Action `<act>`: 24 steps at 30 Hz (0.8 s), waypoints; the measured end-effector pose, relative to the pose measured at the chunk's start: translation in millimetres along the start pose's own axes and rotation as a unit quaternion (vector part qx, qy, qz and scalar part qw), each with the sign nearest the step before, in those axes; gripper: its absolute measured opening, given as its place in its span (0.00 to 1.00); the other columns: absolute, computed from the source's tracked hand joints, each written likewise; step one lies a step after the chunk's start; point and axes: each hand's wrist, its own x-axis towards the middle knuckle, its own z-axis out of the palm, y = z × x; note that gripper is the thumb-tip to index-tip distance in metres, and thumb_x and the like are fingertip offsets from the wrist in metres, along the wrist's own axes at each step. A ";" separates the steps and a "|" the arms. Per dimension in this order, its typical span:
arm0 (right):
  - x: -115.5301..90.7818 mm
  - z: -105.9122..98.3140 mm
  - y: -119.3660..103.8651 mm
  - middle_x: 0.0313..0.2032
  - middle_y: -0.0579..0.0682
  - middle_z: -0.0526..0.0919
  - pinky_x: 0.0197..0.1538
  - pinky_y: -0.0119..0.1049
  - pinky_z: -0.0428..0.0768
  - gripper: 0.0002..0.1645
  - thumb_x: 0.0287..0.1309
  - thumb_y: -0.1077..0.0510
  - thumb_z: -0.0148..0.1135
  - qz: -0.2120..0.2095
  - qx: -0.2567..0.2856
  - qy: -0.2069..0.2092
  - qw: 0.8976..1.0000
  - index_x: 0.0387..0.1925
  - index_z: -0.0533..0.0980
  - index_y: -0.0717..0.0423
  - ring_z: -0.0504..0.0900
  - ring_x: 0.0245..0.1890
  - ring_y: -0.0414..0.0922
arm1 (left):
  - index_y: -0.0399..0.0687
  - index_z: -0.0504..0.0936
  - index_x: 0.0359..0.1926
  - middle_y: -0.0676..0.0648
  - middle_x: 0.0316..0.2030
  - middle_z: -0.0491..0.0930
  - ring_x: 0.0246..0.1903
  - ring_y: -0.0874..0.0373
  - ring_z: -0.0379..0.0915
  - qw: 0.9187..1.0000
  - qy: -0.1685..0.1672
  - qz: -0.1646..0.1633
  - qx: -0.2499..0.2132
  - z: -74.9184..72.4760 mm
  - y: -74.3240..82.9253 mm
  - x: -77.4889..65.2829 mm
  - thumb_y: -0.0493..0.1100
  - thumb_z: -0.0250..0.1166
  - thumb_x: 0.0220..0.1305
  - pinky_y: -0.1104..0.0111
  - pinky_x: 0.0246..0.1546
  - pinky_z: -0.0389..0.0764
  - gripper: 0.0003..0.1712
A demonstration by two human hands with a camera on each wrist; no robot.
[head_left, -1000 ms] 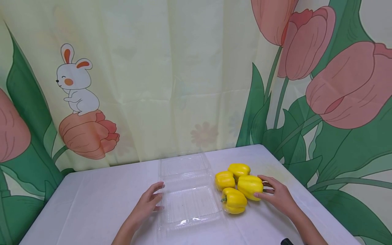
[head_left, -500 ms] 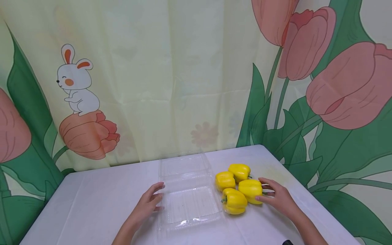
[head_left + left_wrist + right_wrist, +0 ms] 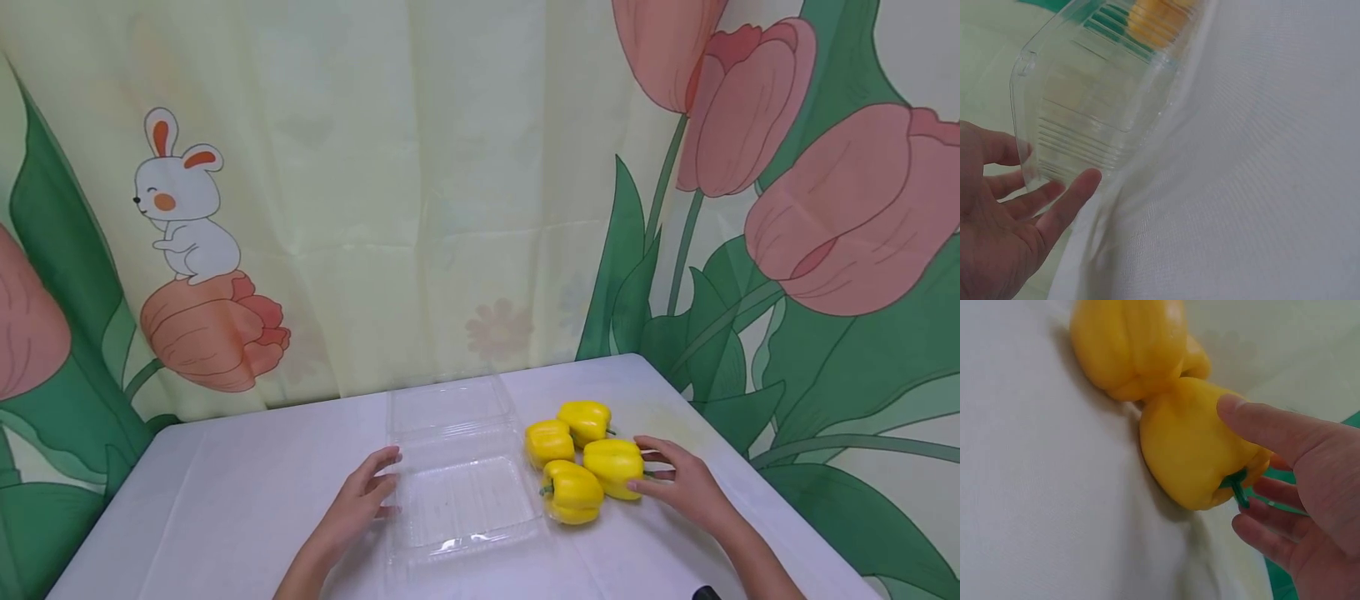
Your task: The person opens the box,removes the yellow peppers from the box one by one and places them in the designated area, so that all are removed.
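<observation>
A clear plastic clamshell box (image 3: pixel 468 500) lies open on the white table, its lid (image 3: pixel 450 406) folded back toward the curtain. Beside its left edge my left hand (image 3: pixel 365 492) has its fingers spread, fingertips right at the wall; the left wrist view shows the thumb and fingers (image 3: pixel 1029 206) loose along the ribbed plastic (image 3: pixel 1085 125). Several yellow bell peppers cluster right of the box. The rightmost pepper (image 3: pixel 611 469) sits on the table between the thumb and index finger of my right hand (image 3: pixel 682 479). In the right wrist view the thumb overlaps this pepper (image 3: pixel 1191 444); the other fingers hang loosely near its green stem (image 3: pixel 1237 487).
Three more peppers stand close by: one at the front (image 3: pixel 576 496), one at the left (image 3: pixel 546 443) and one at the back (image 3: pixel 585 421). A small black object (image 3: pixel 705 593) shows at the bottom edge. A printed curtain (image 3: pixel 480 208) hangs behind the table (image 3: pixel 247 500).
The pepper by my right hand has come down slightly toward the front and rests on the table, with the back pepper's stem now showing. My left hand has stayed in place.
</observation>
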 end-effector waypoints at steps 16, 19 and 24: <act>4.6 -9.0 -11.0 0.62 0.61 0.73 0.52 0.46 0.83 0.44 0.53 0.40 0.68 -0.010 -0.018 0.028 0.999 0.66 0.66 0.55 0.76 0.57 0.58 | 0.44 0.64 0.68 0.37 0.66 0.66 0.64 0.37 0.65 1.000 0.004 0.013 -0.001 0.2 -2.8 1.4 0.34 0.52 0.69 0.54 0.43 0.85 0.27; 5.1 -8.7 -16.2 0.62 0.59 0.73 0.53 0.45 0.83 0.42 0.55 0.41 0.67 -0.019 -0.010 0.036 0.999 0.66 0.67 0.54 0.76 0.57 0.56 | 0.45 0.63 0.69 0.37 0.67 0.66 0.64 0.37 0.66 1.000 0.007 0.010 -0.002 -0.5 -4.7 1.3 0.34 0.52 0.69 0.54 0.43 0.84 0.27; 6.4 -7.4 -29.1 0.61 0.58 0.74 0.56 0.49 0.81 0.38 0.56 0.44 0.67 -0.041 0.001 0.046 0.998 0.65 0.68 0.52 0.75 0.58 0.55 | 0.45 0.64 0.68 0.36 0.66 0.67 0.62 0.38 0.68 1.000 0.017 0.012 -0.004 -3.2 -5.4 -1.5 0.34 0.53 0.69 0.55 0.41 0.85 0.27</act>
